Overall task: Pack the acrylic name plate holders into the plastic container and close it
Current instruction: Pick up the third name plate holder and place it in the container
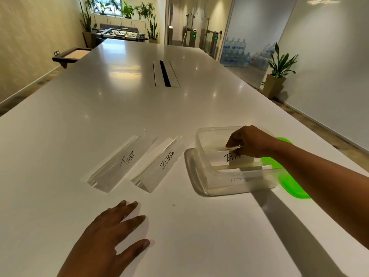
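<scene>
Pinching the top edge of the "BEAR" holder [238, 156], the right hand [249, 142] held it inside the clear container [201, 136]; the "ZEBRA" holder [159, 166] lay diagonally on the tabletop [99, 108], nearer the left hand [111, 234], whose fingers were spread.

Glossy white table [119, 108], clear plastic container [201, 156]

Long white table [99, 120], glossy, ceiling lights reflected; cable slot [165, 73] at centre. Foosball table [119, 34] beyond far end. Potted plants [127, 10] under window. Stacked water bottles [236, 51] behind glass, right. Another potted plant [278, 70] beside right wall.
</scene>
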A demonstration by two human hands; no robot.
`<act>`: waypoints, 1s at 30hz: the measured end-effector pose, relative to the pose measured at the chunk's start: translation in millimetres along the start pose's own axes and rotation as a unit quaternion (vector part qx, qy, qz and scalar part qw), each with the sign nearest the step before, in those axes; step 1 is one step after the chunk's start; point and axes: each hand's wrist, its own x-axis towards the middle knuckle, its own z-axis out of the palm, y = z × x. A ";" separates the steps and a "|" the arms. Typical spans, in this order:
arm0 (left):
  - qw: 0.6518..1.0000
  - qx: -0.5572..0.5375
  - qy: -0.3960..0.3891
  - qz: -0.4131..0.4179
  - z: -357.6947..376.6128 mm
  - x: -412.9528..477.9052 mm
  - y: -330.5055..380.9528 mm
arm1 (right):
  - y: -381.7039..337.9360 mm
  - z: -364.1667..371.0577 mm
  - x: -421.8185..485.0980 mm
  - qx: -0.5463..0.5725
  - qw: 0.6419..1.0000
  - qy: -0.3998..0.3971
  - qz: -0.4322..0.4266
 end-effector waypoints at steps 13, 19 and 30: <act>1.000 0.012 0.010 0.013 -1.0 -2.1 4.0 | -30.2 -29.1 -25.8 0.111 0.981 0.155 -0.027; 1.000 0.003 0.011 -0.009 0.7 -4.8 3.1 | -100.3 -12.8 -86.8 0.269 0.924 0.259 -0.082; 0.999 0.022 -0.007 -0.037 -2.3 -11.7 5.5 | -163.7 93.0 -129.8 0.241 0.944 0.189 -0.120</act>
